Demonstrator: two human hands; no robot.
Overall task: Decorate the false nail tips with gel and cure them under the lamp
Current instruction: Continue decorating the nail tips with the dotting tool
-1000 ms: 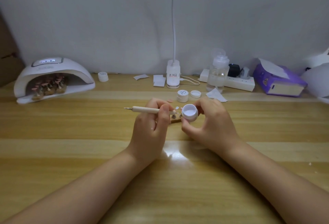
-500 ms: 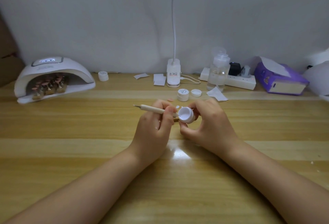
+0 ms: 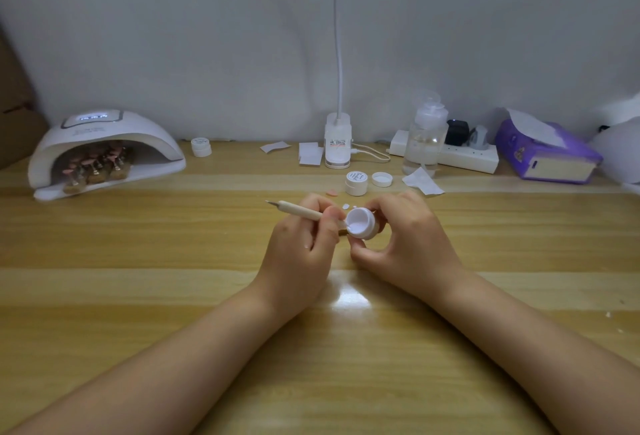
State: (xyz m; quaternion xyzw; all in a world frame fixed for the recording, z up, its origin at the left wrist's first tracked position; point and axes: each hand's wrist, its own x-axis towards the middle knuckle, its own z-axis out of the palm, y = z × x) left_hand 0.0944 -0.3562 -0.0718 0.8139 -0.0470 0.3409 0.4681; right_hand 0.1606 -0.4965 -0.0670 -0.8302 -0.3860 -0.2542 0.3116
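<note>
Wood-grain table (image 3: 138,296): carries everything; both forearms come in from the near edge, hands meeting mid-surface
Curing lamp (image 3: 104,150): far-left corner, display lit; several tips on stands sit under its hood
Right hand (image 3: 412,244): curled round the gel pot, thumb under it, fingers over the far side; pot tilted with its mouth toward the left hand
Left hand (image 3: 304,244): pinches the wooden tool between thumb and fingertips, close to its working end; knuckles up, wrist low over the table
Gel pot (image 3: 362,225): small, white, lid off, light and rigid; judged easy to tip or spill, so best held by the side wall as it is now
Wooden tool (image 3: 298,212): thin stiff stick, metal point aimed far-left; the other end meets the pot's rim, tip hidden by the thumb
Nail tips (image 3: 345,206): two tiny pale ones just behind the pot; thin, light, likely springy and easily flicked away; their stand is mostly hidden
Step, as judged: loading gel onto the tool
</note>
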